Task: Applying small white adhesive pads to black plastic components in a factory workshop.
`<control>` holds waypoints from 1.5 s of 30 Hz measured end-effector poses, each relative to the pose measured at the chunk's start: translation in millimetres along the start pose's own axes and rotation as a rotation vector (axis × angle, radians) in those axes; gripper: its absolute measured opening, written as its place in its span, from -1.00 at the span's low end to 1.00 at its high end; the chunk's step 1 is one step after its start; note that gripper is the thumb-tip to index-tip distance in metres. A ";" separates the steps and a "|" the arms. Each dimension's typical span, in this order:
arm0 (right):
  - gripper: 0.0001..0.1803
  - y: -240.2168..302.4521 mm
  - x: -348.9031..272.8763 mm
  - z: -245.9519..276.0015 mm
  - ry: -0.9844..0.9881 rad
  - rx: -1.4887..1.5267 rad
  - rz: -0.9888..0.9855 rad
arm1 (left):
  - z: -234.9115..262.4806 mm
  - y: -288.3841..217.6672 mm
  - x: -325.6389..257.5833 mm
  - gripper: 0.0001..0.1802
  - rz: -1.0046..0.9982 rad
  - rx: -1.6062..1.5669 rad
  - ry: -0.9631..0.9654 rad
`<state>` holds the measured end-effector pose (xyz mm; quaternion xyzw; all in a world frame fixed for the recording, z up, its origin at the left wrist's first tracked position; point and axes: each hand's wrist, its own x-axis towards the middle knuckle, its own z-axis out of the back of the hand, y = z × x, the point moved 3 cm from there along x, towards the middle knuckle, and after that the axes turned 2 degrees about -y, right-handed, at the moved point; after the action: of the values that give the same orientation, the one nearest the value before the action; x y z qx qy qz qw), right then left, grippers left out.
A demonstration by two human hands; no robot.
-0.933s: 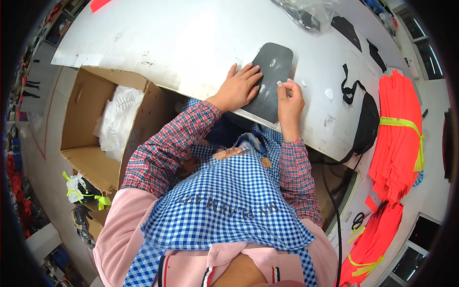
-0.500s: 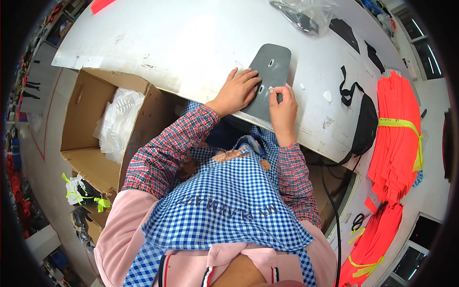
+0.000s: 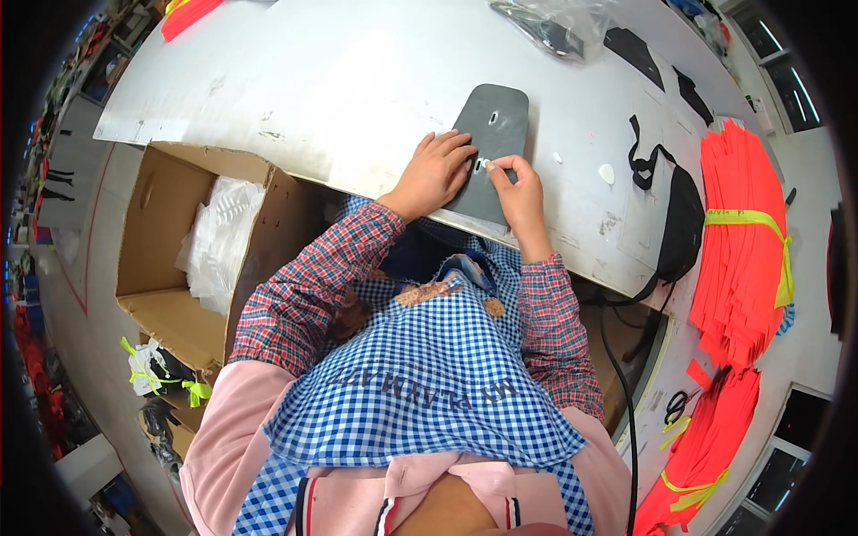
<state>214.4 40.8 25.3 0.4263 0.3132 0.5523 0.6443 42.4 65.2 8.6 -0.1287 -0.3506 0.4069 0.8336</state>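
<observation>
Seen from the head camera, a dark grey panel [image 3: 487,147] lies flat at the near edge of a white worktable [image 3: 340,80], and everything else is placed around it. The left hand [image 3: 435,171] is spread flat with fingers wide on the panel's left side, apparently pinning it so it cannot slide. The right hand [image 3: 516,183], at the panel's right edge, has thumb and forefinger pinched on something small and pale by a slot; what it is cannot be told. The panel is matte, with rounded far corners and two small cut-outs. Left of it stands an open cardboard box [image 3: 170,259]; right of it, a black strap bag [image 3: 675,219] and stacked orange fabric [image 3: 746,232].
</observation>
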 end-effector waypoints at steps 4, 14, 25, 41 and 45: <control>-0.83 -14.1 6.7 6.4 -0.119 0.087 0.068 | 11.9 -5.6 1.5 -0.65 0.020 -0.041 -0.126; -0.81 -30.8 -4.6 62.3 -0.364 0.953 -0.194 | 19.2 -34.1 -5.2 -0.67 0.069 -0.136 0.156; -0.91 -21.1 -46.1 39.9 0.216 1.568 -0.254 | 10.2 -22.2 12.0 -0.82 0.102 -0.120 0.229; -0.73 -5.0 -64.3 12.8 0.043 1.214 -0.285 | 7.4 -13.3 9.2 -0.86 0.060 -0.197 0.191; -0.74 -3.3 -61.1 15.5 -0.053 1.181 -0.267 | 12.2 -18.2 10.1 -0.85 0.100 -0.164 0.190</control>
<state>217.6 -22.2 25.0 0.6825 0.6015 0.1885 0.3701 48.9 60.5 31.3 -0.2516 -0.2952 0.4042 0.8284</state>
